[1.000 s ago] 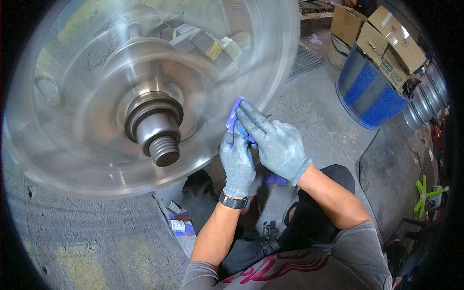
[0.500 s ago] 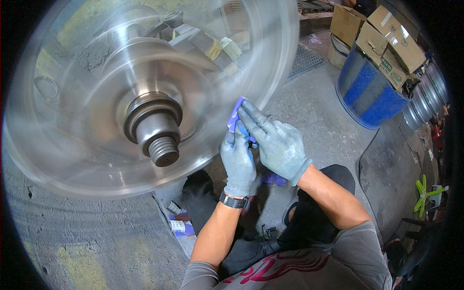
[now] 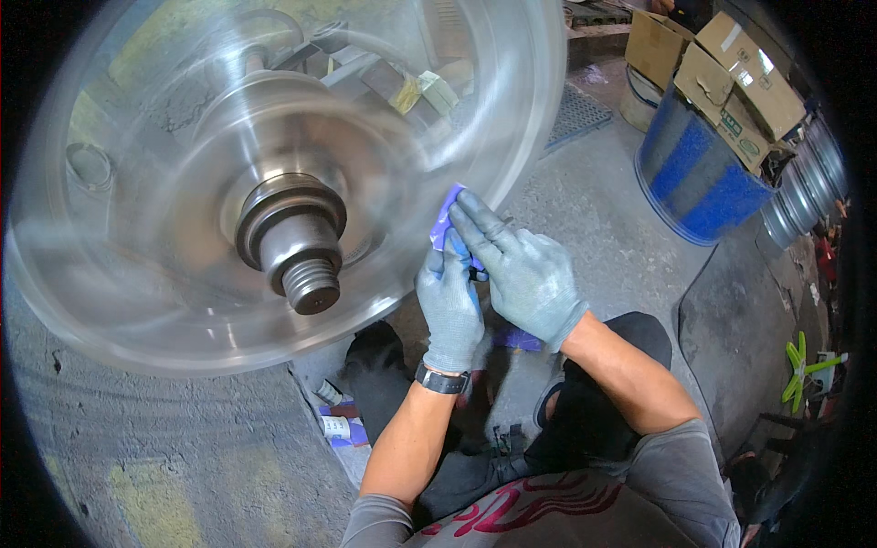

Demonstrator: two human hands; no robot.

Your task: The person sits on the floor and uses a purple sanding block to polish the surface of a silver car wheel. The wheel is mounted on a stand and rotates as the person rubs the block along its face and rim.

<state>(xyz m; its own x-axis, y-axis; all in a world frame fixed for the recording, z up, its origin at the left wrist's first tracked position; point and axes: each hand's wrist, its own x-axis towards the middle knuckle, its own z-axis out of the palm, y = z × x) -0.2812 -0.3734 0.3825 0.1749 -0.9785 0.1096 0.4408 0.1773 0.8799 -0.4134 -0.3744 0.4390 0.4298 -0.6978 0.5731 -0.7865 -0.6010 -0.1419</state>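
A large wheel (image 3: 519, 119) spins at the left, its spokes and rim blurred to a see-through grey. A threaded metal shaft end (image 3: 311, 285) sticks out of its hub. My left hand (image 3: 451, 306), in a grey glove, closes on a folded piece of purple sandpaper (image 3: 445, 219) at the wheel's right-hand rim. My right hand (image 3: 534, 283), gloved too, lies over it with its fingers stretched forward and pressed on the sandpaper. The palm sides of both hands are hidden, as is the exact contact with the rim.
Purple sheets (image 3: 352, 431) and a small white container (image 3: 335, 426) lie by my left leg; another purple piece (image 3: 518, 339) lies between my legs. A blue drum (image 3: 699, 173) with cardboard boxes (image 3: 744, 78) stands at the far right, beside stacked metal rims (image 3: 804, 187).
The wheel keeps turning, its blur pattern slightly altered. Both hands and the sandpaper stay in practically the same place.
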